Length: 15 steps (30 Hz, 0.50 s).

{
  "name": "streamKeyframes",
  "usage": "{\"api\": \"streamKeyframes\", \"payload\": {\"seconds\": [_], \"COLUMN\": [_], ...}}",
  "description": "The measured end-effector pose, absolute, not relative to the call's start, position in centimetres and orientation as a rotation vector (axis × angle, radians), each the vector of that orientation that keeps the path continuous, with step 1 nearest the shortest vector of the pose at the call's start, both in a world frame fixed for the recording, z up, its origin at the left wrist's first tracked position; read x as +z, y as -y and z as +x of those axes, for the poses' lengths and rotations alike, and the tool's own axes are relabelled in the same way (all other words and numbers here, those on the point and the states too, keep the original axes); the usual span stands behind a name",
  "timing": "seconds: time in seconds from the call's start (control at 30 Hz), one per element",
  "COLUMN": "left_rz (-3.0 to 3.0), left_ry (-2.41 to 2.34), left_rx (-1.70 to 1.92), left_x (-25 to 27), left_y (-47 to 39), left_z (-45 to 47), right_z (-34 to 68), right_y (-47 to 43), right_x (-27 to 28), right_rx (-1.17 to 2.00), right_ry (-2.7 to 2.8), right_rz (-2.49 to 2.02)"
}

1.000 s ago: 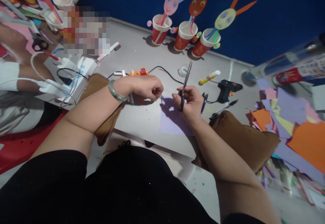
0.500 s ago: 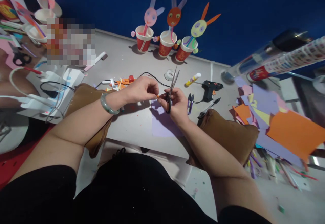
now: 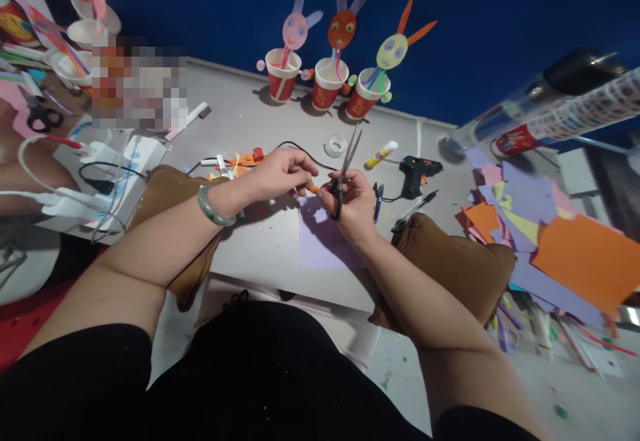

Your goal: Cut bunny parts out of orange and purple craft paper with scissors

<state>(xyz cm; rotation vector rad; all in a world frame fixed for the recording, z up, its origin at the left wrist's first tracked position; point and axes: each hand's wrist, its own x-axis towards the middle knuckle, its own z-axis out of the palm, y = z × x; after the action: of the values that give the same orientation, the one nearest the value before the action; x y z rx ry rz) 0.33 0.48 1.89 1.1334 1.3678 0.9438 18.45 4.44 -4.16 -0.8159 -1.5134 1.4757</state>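
My right hand [image 3: 356,204] holds a pair of scissors [image 3: 349,161], its blades pointing up and away. A small orange paper piece [image 3: 315,190] is pinched between the thumb and fingertip of that same hand. My left hand [image 3: 283,174], with a jade-like bangle on the wrist, is just left of the piece. Its fingers are bent and slightly apart, close to the piece; whether one touches it I cannot tell. Beneath the hands, a lilac paper sheet [image 3: 327,244] lies on the table [image 3: 255,258].
Three rabbit-faced paper cups [image 3: 329,91] stand along the blue wall. A tape roll [image 3: 336,146], a glue stick [image 3: 381,154] and a black glue gun [image 3: 415,176] lie beyond my hands. Coloured paper [image 3: 585,254] is piled at right. Brown cushions [image 3: 450,261] flank my arms; a power strip [image 3: 75,204] is at left.
The fingers of my left hand have loosened and parted from their pinch at the orange piece. More of the piece now shows, and the right hand with the scissors has shifted slightly right.
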Motion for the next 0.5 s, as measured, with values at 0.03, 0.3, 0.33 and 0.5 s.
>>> {"api": "streamKeyframes", "payload": {"seconds": [0.03,0.3,0.33,0.5], "left_rz": [1.135,1.242,1.245,1.241], "left_ry": [-1.371,-1.331,-1.336,-1.362], "left_rx": [0.932,0.828,0.834,0.868], "left_x": [1.9,1.6,1.61,1.97], "left_y": [-0.49,-0.31,-0.3,-0.31], "left_z": [0.31,0.15,0.19,0.21], "right_z": [18.44,18.54,18.54,18.69], "right_y": [-4.44,-4.4,-4.4,-4.63], "right_x": [-4.12,-3.96,-3.96,-3.88], "right_rx": [1.481,1.48,1.479,1.506], "right_ry": [1.511,1.531,1.528,1.553], "right_rz": [-0.82,-0.86,-0.86,-0.845]}}
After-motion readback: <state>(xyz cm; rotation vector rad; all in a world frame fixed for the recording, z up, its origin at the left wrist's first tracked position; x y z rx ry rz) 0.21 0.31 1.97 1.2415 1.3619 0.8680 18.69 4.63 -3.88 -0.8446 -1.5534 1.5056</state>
